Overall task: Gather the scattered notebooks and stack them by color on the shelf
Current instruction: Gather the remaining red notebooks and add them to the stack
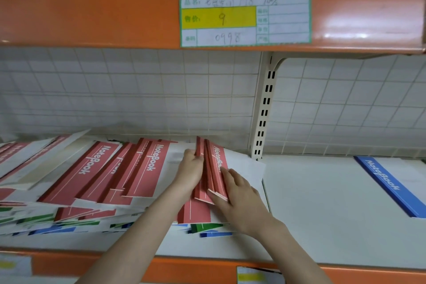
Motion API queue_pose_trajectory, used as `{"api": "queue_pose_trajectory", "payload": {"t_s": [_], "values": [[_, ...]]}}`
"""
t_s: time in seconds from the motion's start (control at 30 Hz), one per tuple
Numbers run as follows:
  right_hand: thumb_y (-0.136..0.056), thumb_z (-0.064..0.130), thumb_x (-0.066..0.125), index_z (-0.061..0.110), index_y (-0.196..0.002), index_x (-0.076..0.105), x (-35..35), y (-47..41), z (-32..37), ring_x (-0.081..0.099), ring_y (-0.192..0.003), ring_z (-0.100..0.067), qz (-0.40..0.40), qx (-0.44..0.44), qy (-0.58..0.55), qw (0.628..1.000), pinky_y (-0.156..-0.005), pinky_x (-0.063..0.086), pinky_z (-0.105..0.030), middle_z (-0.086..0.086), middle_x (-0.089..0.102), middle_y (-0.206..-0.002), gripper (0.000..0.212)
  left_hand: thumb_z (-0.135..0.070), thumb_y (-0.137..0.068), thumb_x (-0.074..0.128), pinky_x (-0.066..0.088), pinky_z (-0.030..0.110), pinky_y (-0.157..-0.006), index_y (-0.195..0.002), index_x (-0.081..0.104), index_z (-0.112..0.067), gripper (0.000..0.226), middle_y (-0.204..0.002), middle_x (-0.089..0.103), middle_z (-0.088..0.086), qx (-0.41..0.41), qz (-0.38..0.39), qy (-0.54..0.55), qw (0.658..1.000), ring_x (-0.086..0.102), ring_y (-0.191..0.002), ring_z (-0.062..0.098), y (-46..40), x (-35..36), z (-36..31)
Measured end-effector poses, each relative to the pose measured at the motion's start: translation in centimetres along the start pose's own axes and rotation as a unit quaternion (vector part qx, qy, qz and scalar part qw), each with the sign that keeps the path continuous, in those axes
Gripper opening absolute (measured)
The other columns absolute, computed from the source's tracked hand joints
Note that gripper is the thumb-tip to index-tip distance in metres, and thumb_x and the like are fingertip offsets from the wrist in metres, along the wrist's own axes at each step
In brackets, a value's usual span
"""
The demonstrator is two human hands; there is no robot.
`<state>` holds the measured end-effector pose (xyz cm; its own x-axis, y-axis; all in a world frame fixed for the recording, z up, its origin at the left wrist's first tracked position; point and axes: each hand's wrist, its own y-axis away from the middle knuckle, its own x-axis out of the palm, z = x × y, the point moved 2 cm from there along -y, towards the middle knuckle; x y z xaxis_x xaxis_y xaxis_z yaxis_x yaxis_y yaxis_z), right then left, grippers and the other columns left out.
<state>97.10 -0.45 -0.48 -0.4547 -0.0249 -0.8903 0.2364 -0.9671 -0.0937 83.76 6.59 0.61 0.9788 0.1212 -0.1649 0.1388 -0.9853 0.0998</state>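
"NoteBook" on red notebooks [147,163], blue notebook [387,185]; price tag [245,15] apparently "9", "0998".

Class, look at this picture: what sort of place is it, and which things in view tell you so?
Most likely a stationery shop aisle. A handwritten price label sits on the orange shelf edge, red notebooks are piled on the shelf, and a wire grid back panel runs behind.

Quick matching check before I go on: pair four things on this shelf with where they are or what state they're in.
Things:
1. bundle of red-covered notebooks
2. single blue-striped notebook
3. paper price label with a yellow box
4. green-striped notebooks

Places or states:
A. lying alone on the right shelf bay
B. held on edge between left hand and right hand
C. stuck on the upper orange shelf edge
D. buried low in the scattered pile, edges peeking out

Pairs: 1-B, 2-A, 3-C, 4-D
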Motion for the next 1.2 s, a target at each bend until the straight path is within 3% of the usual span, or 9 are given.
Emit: {"api": "queue_pose_trajectory", "payload": {"t_s": [0.1,0.23,0.37,0.47,0.57,0.77,0.97,1.1,1.2], "values": [[-0.068,0.086,0.005,0.023,-0.151,0.006,0.4,0.4,0.8,0.017,-0.143,-0.020,0.011,-0.001,0.017,1.000,-0.112,0.021,-0.045,0.001,0.016,-0.156,0.104,-0.047,-0.091,0.054,0.053,0.037,-0.083,-0.115,0.046,-0.020,0.037,-0.104,0.061,0.002,-0.020,0.037,0.011,0.999,0.064,-0.094,0.020,0.3,-0.1,0.0],[-0.071,0.086,0.006,0.030,-0.146,0.020,0.4,0.3,1.0,0.029,-0.135,-0.017,-0.005,-0.025,0.018,1.000,-0.105,0.027,-0.043,0.005,0.032,-0.146,0.095,-0.020,-0.081,0.072,0.052,0.031,-0.071,-0.116,0.042,-0.016,0.046,-0.106,0.062,0.005,-0.003,0.068,-0.035,0.997,0.065,-0.091,0.020,0.7,-0.1,0.7],[-0.094,0.054,0.035,0.025,-0.127,0.047,-1.1,-0.4,-0.1,0.047,-0.123,-0.023,-0.079,0.053,-0.099,0.991,-0.098,0.038,-0.042,0.002,0.048,-0.132,0.046,-0.006,-0.084,0.067,0.048,0.020,-0.062,-0.116,0.045,-0.019,0.040,-0.099,0.062,-0.004,0.032,0.038,0.008,0.999,0.063,-0.083,0.009,0.8,-0.3,0.8],[-0.095,0.034,0.048,0.007,-0.137,0.034,-2.5,-1.3,-1.9,0.053,-0.109,-0.030,-0.110,0.143,-0.139,0.974,-0.090,0.043,-0.038,-0.012,0.052,-0.124,0.051,-0.009,-0.087,0.065,0.047,0.011,-0.051,-0.110,0.046,-0.030,0.036,-0.093,0.060,-0.016,0.082,0.046,0.045,0.995,0.066,-0.071,-0.002,1.0,-1.2,0.3],[-0.093,0.023,0.057,0.006,-0.099,0.045,-3.9,-2.0,-2.3,0.045,-0.073,-0.020,-0.112,0.167,-0.356,0.913,-0.065,0.035,-0.029,-0.004,0.045,-0.078,0.021,-0.004,-0.087,0.064,0.050,0.009,-0.066,-0.110,0.050,-0.035,0.042,-0.102,0.066,-0.015,0.183,0.048,0.081,0.979,0.066,-0.088,-0.006,1.4,-2.3,-1.0],[-0.087,0.002,0.058,0.019,-0.106,0.062,-5.6,-2.8,0.1,0.064,-0.102,-0.021,-0.153,0.049,-0.583,0.797,-0.091,0.046,-0.035,0.000,0.071,-0.105,0.026,-0.024,-0.086,0.060,0.048,0.013,-0.083,-0.114,0.056,-0.045,0.035,-0.113,0.067,-0.017,0.291,0.074,0.106,0.948,0.062,-0.107,0.004,2.7,-3.7,-4.0],[-0.082,0.027,0.070,0.020,-0.116,0.060,-4.2,-2.5,0.5,0.058,-0.116,-0.017,-0.166,0.008,-0.596,0.786,-0.101,0.042,-0.037,0.002,0.066,-0.117,0.036,-0.035,-0.073,0.074,0.050,0.012,-0.059,-0.083,0.072,-0.040,0.011,-0.078,0.072,-0.016,0.257,0.009,0.118,0.959,0.067,-0.073,-0.002,3.9,-3.7,-3.6],[-0.076,0.046,0.072,0.030,-0.096,0.066,-2.7,-1.9,0.2,0.059,-0.096,-0.003,-0.179,0.047,-0.571,0.800,-0.082,0.041,-0.022,0.025,0.067,-0.093,0.026,-0.044,-0.065,0.073,0.049,0.008,-0.058,-0.084,0.067,-0.056,0.023,-0.081,0.071,-0.022,0.240,0.026,0.088,0.967,0.068,-0.077,-0.003,4.3,-3.1,-2.5],[-0.078,0.054,0.065,0.032,-0.096,0.066,-1.8,-1.5,0.1,0.061,-0.086,0.005,-0.172,0.039,-0.542,0.822,-0.073,0.045,-0.013,0.029,0.067,-0.083,0.028,-0.043,-0.064,0.075,0.049,0.008,-0.059,-0.083,0.070,-0.048,0.021,-0.083,0.072,-0.021,0.215,0.015,0.093,0.972,0.069,-0.079,-0.002,4.1,-3.1,-1.3]]}}
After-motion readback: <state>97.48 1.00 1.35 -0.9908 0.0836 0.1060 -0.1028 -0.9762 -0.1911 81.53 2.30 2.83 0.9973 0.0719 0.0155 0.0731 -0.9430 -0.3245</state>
